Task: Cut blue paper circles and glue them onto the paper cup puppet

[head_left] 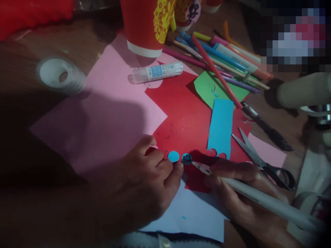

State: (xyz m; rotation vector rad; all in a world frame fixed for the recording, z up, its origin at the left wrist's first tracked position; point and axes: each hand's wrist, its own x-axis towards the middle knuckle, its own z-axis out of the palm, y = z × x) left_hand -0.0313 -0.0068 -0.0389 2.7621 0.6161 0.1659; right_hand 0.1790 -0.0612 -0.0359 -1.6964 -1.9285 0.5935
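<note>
Above red paper, the right hand clamps a pale pen between fingers beside the dotted disc; left hand rests, fingers curled together.

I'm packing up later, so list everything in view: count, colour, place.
pen: 1, white, lower right
discs: 2, blue, one dotted, below centre
paper strip: 1, blue, right of centre
red paper: 1, red, centre
green paper: 1, green, upper right
pink paper: several pieces, pink, left and right
pale paper: 1, bluish, bottom centre
glue stick: 1, white and blue, upper centre
scissors: 1, black handles, right
dark pen: 1, black, above scissors
pens and sticks: many, multicoloured, upper right
cups: 3, red, top
roll: 1, white, upper left
cylinder: 1, pale, right edge
cloth-like item: 1, red, top left
table: 1, brown, underneath
left hand: 1, lower centre
right hand: 1, lower right, holding pen
</note>
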